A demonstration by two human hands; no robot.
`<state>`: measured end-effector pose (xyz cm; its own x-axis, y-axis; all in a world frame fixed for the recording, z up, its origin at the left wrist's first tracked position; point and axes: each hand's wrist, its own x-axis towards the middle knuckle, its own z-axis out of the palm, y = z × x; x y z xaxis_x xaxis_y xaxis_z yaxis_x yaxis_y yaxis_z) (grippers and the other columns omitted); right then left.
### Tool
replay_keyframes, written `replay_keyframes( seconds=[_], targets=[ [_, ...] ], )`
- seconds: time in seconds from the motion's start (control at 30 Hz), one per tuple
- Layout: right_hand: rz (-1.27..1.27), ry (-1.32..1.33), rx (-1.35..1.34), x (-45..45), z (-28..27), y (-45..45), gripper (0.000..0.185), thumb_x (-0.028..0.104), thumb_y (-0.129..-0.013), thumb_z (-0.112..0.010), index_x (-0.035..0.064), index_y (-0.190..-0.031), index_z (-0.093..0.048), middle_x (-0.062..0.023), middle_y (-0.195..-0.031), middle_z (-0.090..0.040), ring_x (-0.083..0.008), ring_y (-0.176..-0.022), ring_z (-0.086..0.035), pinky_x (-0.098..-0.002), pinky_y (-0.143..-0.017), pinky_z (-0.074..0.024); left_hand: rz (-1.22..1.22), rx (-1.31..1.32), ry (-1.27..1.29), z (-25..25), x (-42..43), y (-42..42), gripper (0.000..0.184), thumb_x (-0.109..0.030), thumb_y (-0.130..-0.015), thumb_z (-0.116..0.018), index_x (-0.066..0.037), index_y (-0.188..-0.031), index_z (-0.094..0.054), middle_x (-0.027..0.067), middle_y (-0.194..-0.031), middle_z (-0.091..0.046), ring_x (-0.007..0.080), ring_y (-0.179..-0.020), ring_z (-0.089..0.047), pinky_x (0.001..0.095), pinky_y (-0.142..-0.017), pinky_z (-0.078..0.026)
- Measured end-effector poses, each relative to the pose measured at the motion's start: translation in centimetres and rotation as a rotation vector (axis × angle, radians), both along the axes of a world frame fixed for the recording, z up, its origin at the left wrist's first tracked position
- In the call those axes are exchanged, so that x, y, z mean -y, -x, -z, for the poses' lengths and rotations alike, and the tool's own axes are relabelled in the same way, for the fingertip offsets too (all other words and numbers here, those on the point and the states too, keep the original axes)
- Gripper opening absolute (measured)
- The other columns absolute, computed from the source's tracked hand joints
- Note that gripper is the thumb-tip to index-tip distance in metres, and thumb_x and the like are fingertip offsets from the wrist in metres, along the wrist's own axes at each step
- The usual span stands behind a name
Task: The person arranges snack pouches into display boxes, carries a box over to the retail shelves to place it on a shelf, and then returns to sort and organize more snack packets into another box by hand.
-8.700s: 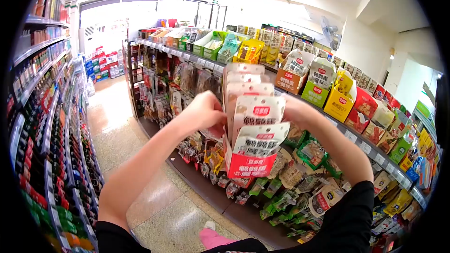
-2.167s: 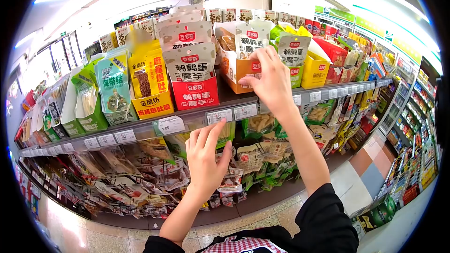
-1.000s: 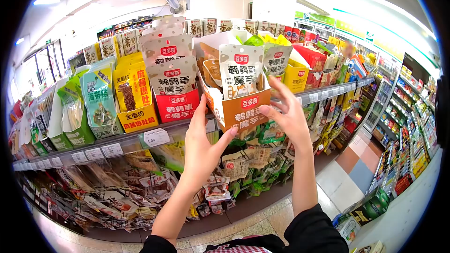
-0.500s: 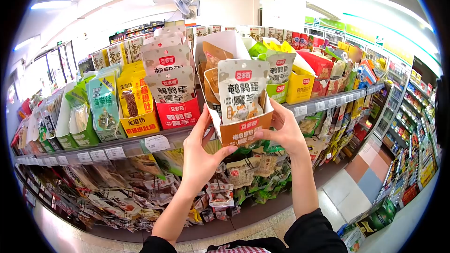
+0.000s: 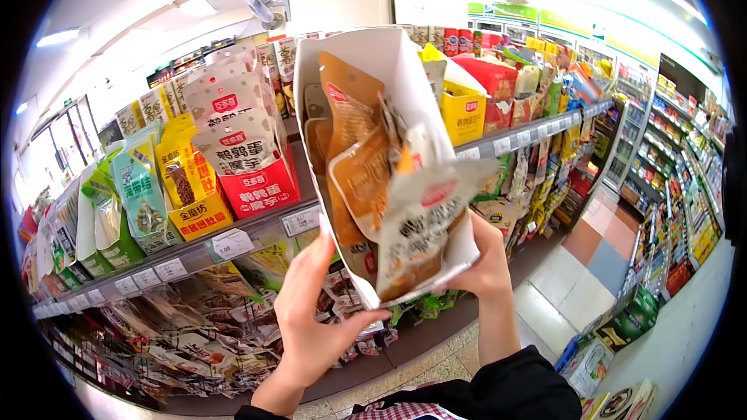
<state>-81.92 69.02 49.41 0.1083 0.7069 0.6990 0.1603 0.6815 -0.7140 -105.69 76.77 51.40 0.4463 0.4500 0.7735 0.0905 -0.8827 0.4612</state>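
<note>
Between my two hands hangs a white-walled open box [image 5: 401,70], lifted off the shelf and tipped so its inside faces me. My left hand [image 5: 315,311] grips its lower left side, thumb stretched below. On the lower right side my right hand [image 5: 486,260] holds it, fingertips partly hidden by the box. Inside lie brown pouches [image 5: 359,179] in disorder, and a grey-white pouch [image 5: 428,225] leans at the front, slightly blurred. Left of the box, a red box [image 5: 264,184] of similar pouches stands on the shelf.
Yellow packets [image 5: 187,175] and teal packets [image 5: 138,187] stand farther left on the shelf, above its price-tag rail [image 5: 171,260]. A yellow box [image 5: 464,109] is to the right. Bagged snacks hang below. Green cartons [image 5: 630,315] sit near the floor at right.
Both hands have raised the box from the shelf and toward me, tilting it so its contents show. The grey-white front pouch has tipped. The view has shifted slightly.
</note>
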Motion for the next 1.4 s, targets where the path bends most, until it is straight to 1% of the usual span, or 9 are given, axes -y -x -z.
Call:
replay_keyframes(
  seconds=[0.17,0.47,0.6,0.63,0.7,0.83,1.23,1.3,1.4],
  targets=[
    [0.092,-0.053,-0.124,4.9,3.9,0.6,0.08,0.002,-0.058,-0.091,-0.0083,-0.128,-0.053,-0.011,-0.125,-0.062,-0.0168,-0.116,-0.058,-0.0332,-0.102,-0.0437,0.157,-0.026,-0.134,1.6,1.4,-0.4,0.097,-0.007,-0.048,-0.091,0.004,-0.136,-0.05,0.023,-0.132,-0.058,0.0383,-0.118,-0.057,0.0409,-0.094,-0.049],
    [0.415,-0.036,-0.229,12.9,9.1,1.9,0.11,0.004,-0.064,-0.089,-0.0067,-0.15,-0.023,-0.0132,-0.145,-0.046,-0.0197,-0.129,-0.047,-0.0371,-0.111,-0.0347,0.466,-0.036,0.093,7.0,4.1,-4.7,0.091,0.001,-0.057,-0.084,0.003,-0.14,-0.045,0.0229,-0.136,-0.054,0.0362,-0.119,-0.057,0.0378,-0.095,-0.049],
    [0.53,0.144,-0.292,17.1,11.3,1.7,0.107,0.003,-0.065,-0.088,-0.0032,-0.151,-0.025,-0.0103,-0.145,-0.048,-0.0155,-0.126,-0.05,-0.0343,-0.109,-0.0366,0.527,-0.151,0.211,9.3,6.3,-7.9,0.091,0.003,-0.063,-0.078,0.001,-0.146,-0.039,0.0196,-0.132,-0.058,0.0298,-0.117,-0.061,0.0346,-0.096,-0.048],
    [0.558,0.121,-0.296,18.0,11.0,1.9,0.104,0.003,-0.067,-0.086,-0.0008,-0.152,-0.026,-0.009,-0.15,-0.043,-0.0148,-0.128,-0.049,-0.0343,-0.111,-0.0356,0.555,-0.13,0.235,10.0,7.1,-9.0,0.078,0.008,-0.066,-0.075,0.002,-0.138,-0.044,0.0132,-0.119,-0.066,0.019,-0.107,-0.065,0.0299,-0.093,-0.049],
    [0.674,0.14,-0.215,19.9,12.0,1.4,0.102,0.005,-0.069,-0.085,0.001,-0.152,-0.026,-0.0092,-0.153,-0.038,-0.0149,-0.131,-0.045,-0.0344,-0.113,-0.0335,0.658,-0.154,0.319,11.7,8.0,-11.1,0.076,0.011,-0.067,-0.074,0.003,-0.137,-0.044,0.0115,-0.116,-0.066,0.016,-0.106,-0.064,0.0297,-0.091,-0.051],
    [0.841,0.131,-0.202,24.5,14.1,0.2,0.103,0.006,-0.068,-0.086,0.0027,-0.152,-0.027,-0.0114,-0.155,-0.036,-0.0171,-0.136,-0.041,-0.0339,-0.114,-0.032,0.867,-0.192,0.501,14.7,11.3,-15.4,0.081,0.012,-0.067,-0.072,0.002,-0.141,-0.043,0.0141,-0.118,-0.066,0.0197,-0.108,-0.064,0.0309,-0.095,-0.05],
    [1.315,0.143,-0.382,41.1,17.4,-1.1,0.102,0.001,-0.066,-0.084,0.0035,-0.152,-0.029,-0.0137,-0.153,-0.039,-0.0197,-0.136,-0.043,-0.034,-0.113,-0.035,1.283,-0.455,0.493,18.4,27.0,-27.1,0.083,0.012,-0.069,-0.077,-0.001,-0.143,-0.041,0.0118,-0.122,-0.063,0.0197,-0.111,-0.062,0.0324,-0.09,-0.055],
    [1.427,0.146,-0.404,44.0,18.0,-0.8,0.103,0.001,-0.065,-0.084,0.0036,-0.152,-0.029,-0.0135,-0.152,-0.039,-0.0195,-0.135,-0.044,-0.0339,-0.113,-0.0355,1.356,-0.481,0.597,18.7,31.0,-28.6,0.067,0.021,-0.063,-0.074,0.002,-0.122,-0.05,0.0101,-0.114,-0.065,0.0177,-0.107,-0.064,0.0307,-0.091,-0.054],
    [1.65,0.2,-0.401,48.2,18.6,0.6,0.102,-0.001,-0.065,-0.083,0.0051,-0.152,-0.029,-0.0112,-0.153,-0.039,-0.0183,-0.134,-0.045,-0.0336,-0.112,-0.0368,1.503,-0.571,0.554,20.1,36.1,-31.2,0.069,0.02,-0.063,-0.075,0.003,-0.124,-0.049,0.0096,-0.112,-0.065,0.0184,-0.107,-0.064,0.0309,-0.09,-0.054]
  ],
)
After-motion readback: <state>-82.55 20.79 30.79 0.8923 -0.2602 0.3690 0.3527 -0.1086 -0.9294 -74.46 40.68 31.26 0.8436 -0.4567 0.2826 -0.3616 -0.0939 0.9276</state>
